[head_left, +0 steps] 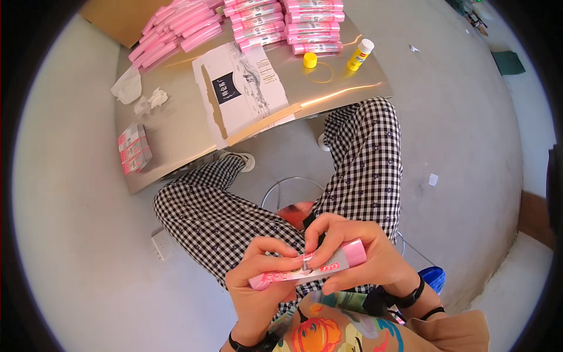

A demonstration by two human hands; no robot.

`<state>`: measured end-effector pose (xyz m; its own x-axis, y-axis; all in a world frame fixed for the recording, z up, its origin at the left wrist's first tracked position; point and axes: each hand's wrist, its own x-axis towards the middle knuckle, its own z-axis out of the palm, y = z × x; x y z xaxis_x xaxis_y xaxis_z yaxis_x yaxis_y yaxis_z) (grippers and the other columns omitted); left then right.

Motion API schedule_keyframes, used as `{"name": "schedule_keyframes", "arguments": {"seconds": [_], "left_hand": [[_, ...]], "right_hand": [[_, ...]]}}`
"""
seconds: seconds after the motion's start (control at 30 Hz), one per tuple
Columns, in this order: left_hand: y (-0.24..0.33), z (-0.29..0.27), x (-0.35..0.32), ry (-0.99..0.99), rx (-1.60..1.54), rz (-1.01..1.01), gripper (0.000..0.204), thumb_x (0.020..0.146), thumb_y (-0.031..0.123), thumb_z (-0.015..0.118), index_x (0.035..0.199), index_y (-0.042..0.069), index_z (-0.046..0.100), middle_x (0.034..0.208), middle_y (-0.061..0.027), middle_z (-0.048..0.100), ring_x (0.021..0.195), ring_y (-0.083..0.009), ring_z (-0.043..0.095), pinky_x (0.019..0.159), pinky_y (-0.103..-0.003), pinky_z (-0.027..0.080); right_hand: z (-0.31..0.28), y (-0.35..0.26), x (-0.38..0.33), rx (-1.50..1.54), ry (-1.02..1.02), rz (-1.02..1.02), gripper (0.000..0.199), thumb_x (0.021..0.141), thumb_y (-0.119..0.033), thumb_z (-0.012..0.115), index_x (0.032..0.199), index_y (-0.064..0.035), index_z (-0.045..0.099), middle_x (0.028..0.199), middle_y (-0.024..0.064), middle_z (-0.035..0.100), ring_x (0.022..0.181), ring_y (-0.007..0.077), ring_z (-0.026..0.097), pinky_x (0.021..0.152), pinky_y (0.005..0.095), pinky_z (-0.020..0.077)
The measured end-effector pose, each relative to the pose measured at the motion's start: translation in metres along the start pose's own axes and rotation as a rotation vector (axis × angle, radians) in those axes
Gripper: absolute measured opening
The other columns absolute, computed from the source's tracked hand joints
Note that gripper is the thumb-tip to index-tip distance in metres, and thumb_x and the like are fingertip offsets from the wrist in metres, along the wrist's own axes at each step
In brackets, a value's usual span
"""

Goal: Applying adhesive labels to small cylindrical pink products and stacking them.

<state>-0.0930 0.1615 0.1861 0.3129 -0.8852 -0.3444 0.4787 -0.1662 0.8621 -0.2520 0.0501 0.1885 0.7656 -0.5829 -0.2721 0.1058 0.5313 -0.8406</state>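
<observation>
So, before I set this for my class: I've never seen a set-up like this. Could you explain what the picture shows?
There is no machine here. The grip is a person's own two bare hands: left hand and right hand.

There is one picture, from a camera worn on that person's head, looking down. Its wide lens bends straight edges near the rim. The person's checked trousers show in the middle.

On the metal table lie a loose pink heap, neat pink stacks, a printed sheet, crumpled tissue, a yellow cap and a yellow tube.

Both hands hold one pink-and-grey pack above the lap, their fingertips close together near its middle.
</observation>
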Motion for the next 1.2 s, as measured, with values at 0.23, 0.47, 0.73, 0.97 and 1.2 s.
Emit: {"name": "schedule_keyframes", "arguments": {"seconds": [0.23, 0.47, 0.73, 0.97, 1.2], "left_hand": [[0.002, -0.004, -0.003, -0.055, 0.062, 0.072, 0.027, 0.068, -0.006, 0.076, 0.094, 0.0, 0.071, 0.104, -0.0162, 0.058, 0.089, -0.0193, 0.061, 0.072, -0.027, 0.055], [-0.01, -0.011, -0.002, -0.107, -0.071, 0.156, 0.029, 0.065, -0.001, 0.081, 0.092, 0.001, 0.07, 0.104, -0.0177, 0.056, 0.094, -0.0221, 0.06, 0.086, -0.033, 0.053], [-0.005, -0.003, -0.002, -0.071, -0.011, 0.224, 0.028, 0.062, -0.007, 0.077, 0.087, 0.003, 0.07, 0.099, -0.0175, 0.056, 0.089, -0.0198, 0.059, 0.08, -0.028, 0.048], [-0.001, -0.001, -0.004, -0.068, 0.073, 0.256, 0.029, 0.06, -0.008, 0.076, 0.087, 0.003, 0.07, 0.098, -0.0175, 0.056, 0.086, -0.0194, 0.058, 0.077, -0.028, 0.049], [0.0, -0.003, -0.004, -0.084, 0.083, 0.291, 0.03, 0.06, -0.01, 0.072, 0.088, 0.001, 0.07, 0.098, -0.0177, 0.056, 0.087, -0.0196, 0.058, 0.076, -0.029, 0.05]], "right_hand": [[-0.001, -0.002, 0.002, -0.027, -0.041, -0.08, 0.02, 0.074, -0.003, 0.078, 0.092, -0.0052, 0.069, 0.101, 0.0064, 0.06, 0.1, 0.0156, 0.055, 0.085, 0.0279, 0.0431], [0.009, -0.005, -0.002, -0.083, 0.004, -0.13, 0.022, 0.07, -0.004, 0.081, 0.089, -0.0049, 0.071, 0.099, 0.0097, 0.059, 0.096, 0.0164, 0.055, 0.084, 0.0285, 0.0432], [0.007, -0.008, -0.006, -0.068, -0.036, -0.123, 0.02, 0.074, -0.004, 0.077, 0.092, -0.0055, 0.07, 0.102, 0.0073, 0.058, 0.101, 0.0168, 0.054, 0.088, 0.0294, 0.0415], [0.009, -0.006, -0.005, -0.041, -0.026, -0.14, 0.02, 0.072, -0.005, 0.079, 0.09, -0.0051, 0.071, 0.101, 0.0092, 0.059, 0.099, 0.0174, 0.054, 0.086, 0.0301, 0.0423], [0.01, -0.006, -0.005, -0.035, -0.038, -0.151, 0.018, 0.073, -0.004, 0.079, 0.089, -0.0055, 0.07, 0.102, 0.007, 0.058, 0.099, 0.0158, 0.054, 0.086, 0.0291, 0.0422]]}}
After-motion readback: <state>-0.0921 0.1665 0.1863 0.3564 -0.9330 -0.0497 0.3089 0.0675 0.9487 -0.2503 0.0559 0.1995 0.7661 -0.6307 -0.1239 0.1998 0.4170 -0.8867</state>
